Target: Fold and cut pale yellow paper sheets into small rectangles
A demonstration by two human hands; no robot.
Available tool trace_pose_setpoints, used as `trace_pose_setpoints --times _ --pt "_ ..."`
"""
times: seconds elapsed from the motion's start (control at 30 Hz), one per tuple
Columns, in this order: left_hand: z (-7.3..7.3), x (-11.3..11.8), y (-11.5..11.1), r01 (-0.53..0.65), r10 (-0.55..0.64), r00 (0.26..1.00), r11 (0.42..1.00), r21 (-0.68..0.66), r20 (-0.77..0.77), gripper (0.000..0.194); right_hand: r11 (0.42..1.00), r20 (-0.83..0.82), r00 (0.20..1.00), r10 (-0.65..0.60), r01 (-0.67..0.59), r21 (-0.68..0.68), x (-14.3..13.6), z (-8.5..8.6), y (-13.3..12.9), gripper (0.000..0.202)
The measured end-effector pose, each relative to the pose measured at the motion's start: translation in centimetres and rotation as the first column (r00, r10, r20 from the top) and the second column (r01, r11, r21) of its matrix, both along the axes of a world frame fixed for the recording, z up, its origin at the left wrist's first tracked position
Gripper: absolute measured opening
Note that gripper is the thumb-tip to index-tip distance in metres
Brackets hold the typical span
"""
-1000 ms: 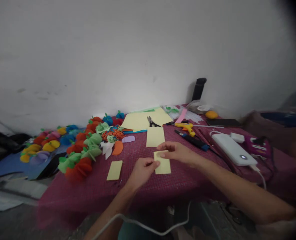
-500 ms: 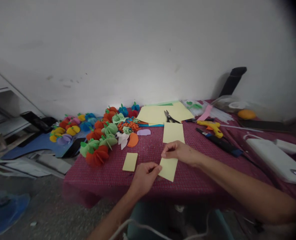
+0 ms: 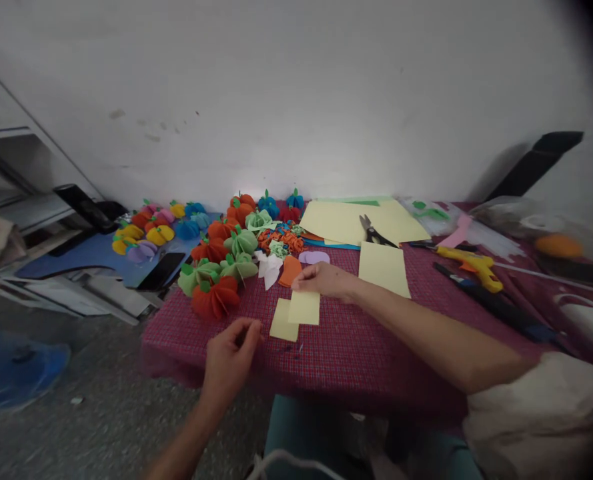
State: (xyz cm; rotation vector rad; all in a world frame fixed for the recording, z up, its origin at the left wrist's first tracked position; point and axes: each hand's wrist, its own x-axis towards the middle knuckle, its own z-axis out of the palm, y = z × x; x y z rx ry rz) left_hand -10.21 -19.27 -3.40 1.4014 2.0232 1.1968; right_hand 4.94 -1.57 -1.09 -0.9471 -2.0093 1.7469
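Note:
My right hand [image 3: 320, 280] pinches the upper edge of a small pale yellow piece of paper [image 3: 305, 309]. That piece overlaps, in view, another small yellow piece of paper [image 3: 282, 327] on the tablecloth; whether the two touch I cannot tell. To the left, by the table's front part, my left hand [image 3: 232, 350] is curled, with thumb and forefinger close together and nothing visible in them. A larger yellow sheet [image 3: 385, 270] lies right of my right hand. Just behind the hand are an orange paper cutout [image 3: 290, 270] and a lilac one [image 3: 314, 257].
Paper pumpkins [image 3: 216, 297] crowd the table's left side. Scissors [image 3: 373, 232] rest on large yellow sheets [image 3: 336, 222] at the back. On the right lie a yellow glue gun [image 3: 471, 265] and a black tool [image 3: 496, 307]. A phone [image 3: 162, 270] sits on the blue board [image 3: 101, 257].
My right hand has moved left with the small yellow paper, over the other piece. My left hand has let go of that paper and drawn away left. The view has shifted.

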Motion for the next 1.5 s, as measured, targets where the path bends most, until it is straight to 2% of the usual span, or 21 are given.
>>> trace_pose_setpoints --times 0.07,0.17,0.27,0.37,0.57,0.83,0.9,0.97,1.0,1.07,1.13,1.17,1.23,1.37,1.5 --pt "-0.8 -1.5 0.0 -0.012 0.022 0.993 0.996 0.09 -0.119 0.022 0.998 0.027 1.0 0.016 -0.017 0.067 -1.4 -1.0 0.2 0.02" --pt "-2.2 -2.6 0.1 0.109 -0.047 0.942 0.979 0.17 -0.333 0.027 0.98 0.072 0.997 0.04 -0.053 0.191 -3.0 -2.8 0.0 0.02" --pt "-3.2 -2.7 0.2 0.236 -0.117 0.848 0.957 0.171 -0.517 0.035 0.945 0.136 0.99 0.032 -0.074 0.319 -3.9 -4.2 -0.5 0.02" --pt "-3.4 -2.6 0.2 0.313 -0.174 0.763 0.942 0.121 -0.622 0.041 0.914 0.199 0.98 0.013 -0.092 0.395 -4.1 -4.9 -0.8 0.022" --pt "-3.1 -2.2 0.4 0.43 -0.305 0.623 0.903 -0.009 -0.72 0.045 0.837 0.273 0.961 -0.043 -0.114 0.534 -3.7 -4.2 -1.4 0.022" --pt "-2.6 -1.2 0.4 0.514 -0.415 0.567 0.853 -0.087 -0.711 0.045 0.75 0.359 0.928 -0.103 -0.165 0.641 -3.5 -3.0 -2.1 0.02" --pt "-2.5 -1.0 0.3 0.506 -0.416 0.571 0.857 -0.095 -0.708 0.045 0.683 0.352 0.922 -0.16 -0.154 0.714 -3.2 -2.7 -2.2 0.02" --pt "-2.4 -1.0 0.2 0.497 -0.407 0.577 0.863 -0.092 -0.708 0.045 0.578 0.314 0.93 -0.191 -0.152 0.802 -2.7 -2.4 -2.5 0.019" --pt "-2.4 -0.9 0.2 0.496 -0.404 0.579 0.864 -0.088 -0.709 0.045 0.526 0.299 0.941 -0.161 -0.175 0.832 -2.4 -2.2 -2.8 0.019" --pt "-2.4 -0.9 0.2 0.496 -0.404 0.582 0.864 -0.085 -0.706 0.045 0.438 0.299 0.954 0.003 -0.27 0.857 -1.6 -2.1 -3.5 0.022" --pt "-2.4 -0.9 0.2 0.488 -0.398 0.588 0.869 -0.083 -0.704 0.044 0.365 0.324 0.925 0.197 -0.376 0.852 -0.9 -2.2 -4.3 0.028" --pt "-2.4 -0.9 0.2 0.481 -0.394 0.591 0.872 -0.084 -0.704 0.044 0.341 0.336 0.907 0.255 -0.41 0.846 -0.6 -2.3 -4.7 0.033" --pt "-2.5 -0.8 0.2 0.478 -0.391 0.588 0.874 -0.086 -0.708 0.044 0.328 0.356 0.885 0.301 -0.446 0.833 0.0 -2.5 -5.1 0.039" --pt "-2.6 -0.8 -0.1 0.498 -0.395 0.56 0.863 -0.086 -0.728 0.041 0.359 0.374 0.879 0.294 -0.465 0.809 0.5 -2.6 -5.0 0.04" --pt "-2.8 -0.9 -0.3 0.495 -0.386 0.512 0.863 -0.104 -0.767 0.04 0.346 0.375 0.883 0.281 -0.458 0.819 0.6 -2.7 -4.5 0.043"
